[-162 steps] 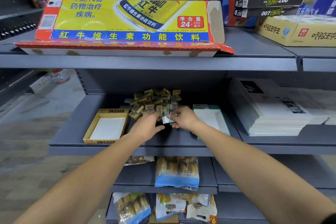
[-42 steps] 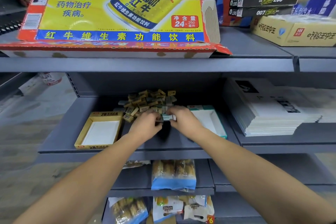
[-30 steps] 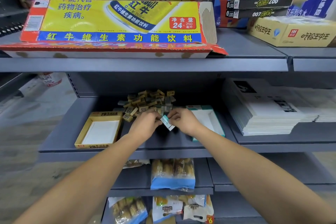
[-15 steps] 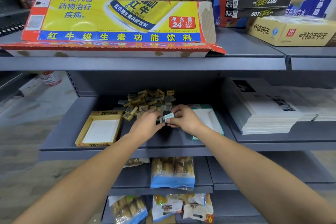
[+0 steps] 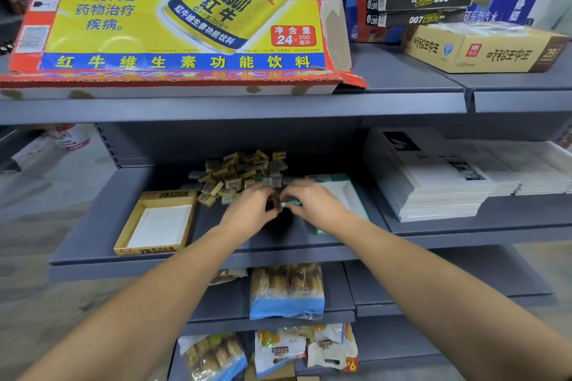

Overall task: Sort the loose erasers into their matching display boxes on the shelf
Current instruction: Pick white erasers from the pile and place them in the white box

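Both hands were out over the middle of the grey shelf (image 5: pixel 93 219), meeting right in front of the pile of loose erasers (image 5: pixel 240 175). The right hand (image 5: pixel 312 201) had its fingers pinched on a small teal-sleeved eraser (image 5: pixel 291 203), and the left hand (image 5: pixel 249 210) had its fingers curled in against the other end of it, so the two hands were basically touching around that one piece. Couldn't really tell if the left was gripping the eraser itself or something darker tucked under its fingers, too small and shadowy.

The pile sat toward the far side of the shelf, mostly yellow-sleeved ones with some grey-green ones mixed in on the right. The yellow display box (image 5: pixel 154 224) was at the near left with just its white bottom showing. The teal display box (image 5: pixel 346 192) was on the right, partly hidden behind the right hand and wrist.

Further right was a stack of white booklets (image 5: pixel 439 185). The shelf above carried a flattened yellow drinks carton (image 5: pixel 173 40), and snack bags (image 5: pixel 286 291) lay on the shelves below.
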`<state>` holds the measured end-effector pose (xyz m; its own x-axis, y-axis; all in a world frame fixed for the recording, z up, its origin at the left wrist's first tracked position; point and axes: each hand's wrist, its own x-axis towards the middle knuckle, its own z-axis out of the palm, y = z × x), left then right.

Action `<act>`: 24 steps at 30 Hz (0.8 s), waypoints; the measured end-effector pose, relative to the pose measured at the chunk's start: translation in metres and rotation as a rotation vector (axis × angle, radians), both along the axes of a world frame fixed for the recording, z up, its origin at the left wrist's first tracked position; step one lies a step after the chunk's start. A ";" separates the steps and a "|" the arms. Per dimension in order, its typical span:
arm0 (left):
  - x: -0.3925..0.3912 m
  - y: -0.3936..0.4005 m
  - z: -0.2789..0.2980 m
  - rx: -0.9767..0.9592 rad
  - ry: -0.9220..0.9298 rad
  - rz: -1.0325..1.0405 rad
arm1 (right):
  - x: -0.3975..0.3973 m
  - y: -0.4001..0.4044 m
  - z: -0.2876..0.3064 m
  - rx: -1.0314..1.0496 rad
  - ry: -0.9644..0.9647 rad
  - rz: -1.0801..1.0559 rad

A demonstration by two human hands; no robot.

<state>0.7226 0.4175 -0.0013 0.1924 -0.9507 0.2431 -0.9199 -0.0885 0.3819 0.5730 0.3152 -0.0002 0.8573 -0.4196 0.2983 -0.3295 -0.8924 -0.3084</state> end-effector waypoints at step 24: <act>-0.033 -0.033 -0.019 0.088 -0.003 -0.007 | -0.089 -0.054 -0.012 0.095 0.345 -0.317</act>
